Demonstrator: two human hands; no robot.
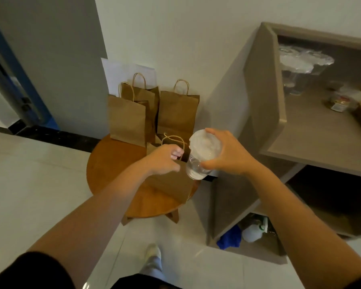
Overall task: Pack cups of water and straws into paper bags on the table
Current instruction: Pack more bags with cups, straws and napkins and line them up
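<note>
No writing can be read; a small jar on the shelf has a red and yellow label too blurry to make out. The right hand grips a clear lidded cup of water just above the open paper bag on the round wooden bench. The left hand pinches that bag's top edge. Three more brown bags stand behind, against a white wall. The floor is shiny pale tile.
</note>
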